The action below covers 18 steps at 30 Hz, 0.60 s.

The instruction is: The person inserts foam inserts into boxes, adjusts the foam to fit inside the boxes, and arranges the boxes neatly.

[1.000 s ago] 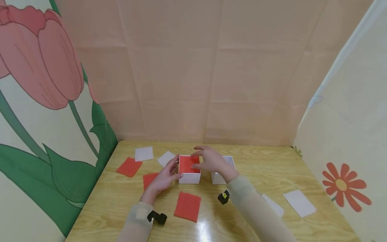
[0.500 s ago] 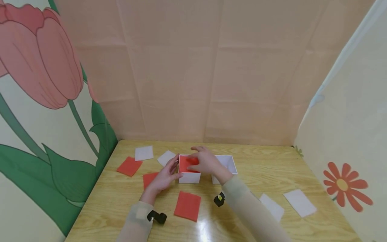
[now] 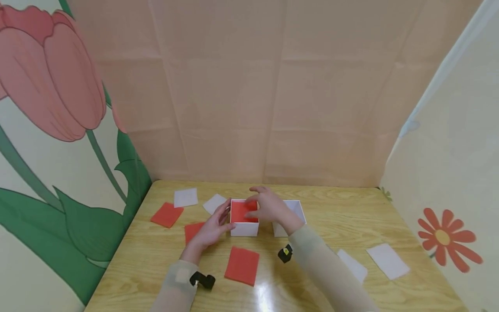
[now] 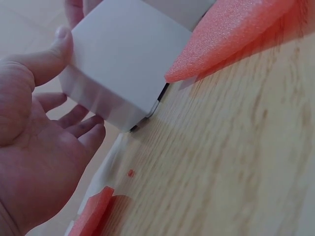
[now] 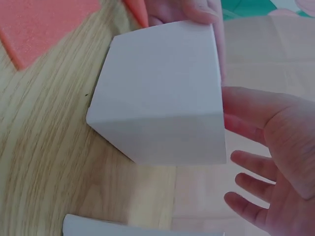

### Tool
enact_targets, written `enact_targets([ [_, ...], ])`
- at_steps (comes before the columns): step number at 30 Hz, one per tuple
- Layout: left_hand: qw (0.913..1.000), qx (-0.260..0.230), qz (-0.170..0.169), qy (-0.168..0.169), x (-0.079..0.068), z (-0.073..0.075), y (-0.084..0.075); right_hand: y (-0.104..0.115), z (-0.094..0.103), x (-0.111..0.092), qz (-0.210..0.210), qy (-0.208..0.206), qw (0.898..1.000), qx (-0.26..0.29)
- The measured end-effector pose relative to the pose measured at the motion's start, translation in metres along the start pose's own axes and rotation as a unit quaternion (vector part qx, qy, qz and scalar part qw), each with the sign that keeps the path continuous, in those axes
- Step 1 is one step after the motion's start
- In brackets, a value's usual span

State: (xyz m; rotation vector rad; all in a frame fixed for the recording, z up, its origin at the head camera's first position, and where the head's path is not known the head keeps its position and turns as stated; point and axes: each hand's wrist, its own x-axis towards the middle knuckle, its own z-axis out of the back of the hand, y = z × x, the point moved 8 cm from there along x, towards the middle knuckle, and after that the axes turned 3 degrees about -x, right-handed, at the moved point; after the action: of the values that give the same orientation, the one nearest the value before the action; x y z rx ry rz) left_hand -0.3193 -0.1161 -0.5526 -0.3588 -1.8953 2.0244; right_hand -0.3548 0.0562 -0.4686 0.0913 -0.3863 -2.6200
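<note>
A small white box (image 3: 244, 229) stands on the table, with a red foam sheet (image 3: 238, 211) lying inside it. My left hand (image 3: 210, 230) holds the box at its left side, thumb at the near left corner and fingers along the side wall. Over the box's right rim reaches my right hand (image 3: 270, 207); its thumb and a finger dip inside, and their tips are hidden by the wall in the right wrist view. The other fingers of that hand (image 5: 253, 184) hang loosely outside. Whether the fingertips touch the foam cannot be told.
A second white box (image 3: 295, 209) stands to the right, partly behind my right wrist. Red foam sheets (image 3: 241, 265) lie in front and to the left. White sheets (image 3: 185, 198) lie at the back left, and another white sheet (image 3: 387, 261) at the front right.
My right hand dipped slightly left and down into the box, then came back a little to the right. My left hand and the box have stayed in place.
</note>
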Motion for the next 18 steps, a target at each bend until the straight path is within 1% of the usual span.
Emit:
enact_targets([
  [5,1.0000,0.001,0.002,-0.001,0.000,0.002,0.002,0.000,-0.005,0.001,-0.010,0.017,1.000,-0.008],
  [9,1.0000,0.004,0.002,0.000,0.000,0.002,0.002,0.003,-0.006,0.002,-0.008,0.014,1.000,-0.011],
  [14,1.0000,0.001,-0.006,0.001,0.000,0.002,0.001,0.012,-0.002,0.007,0.020,-0.008,1.000,-0.010],
  [18,1.0000,0.000,-0.008,0.004,0.001,0.001,0.001,0.018,-0.004,0.012,0.038,-0.018,0.999,-0.021],
])
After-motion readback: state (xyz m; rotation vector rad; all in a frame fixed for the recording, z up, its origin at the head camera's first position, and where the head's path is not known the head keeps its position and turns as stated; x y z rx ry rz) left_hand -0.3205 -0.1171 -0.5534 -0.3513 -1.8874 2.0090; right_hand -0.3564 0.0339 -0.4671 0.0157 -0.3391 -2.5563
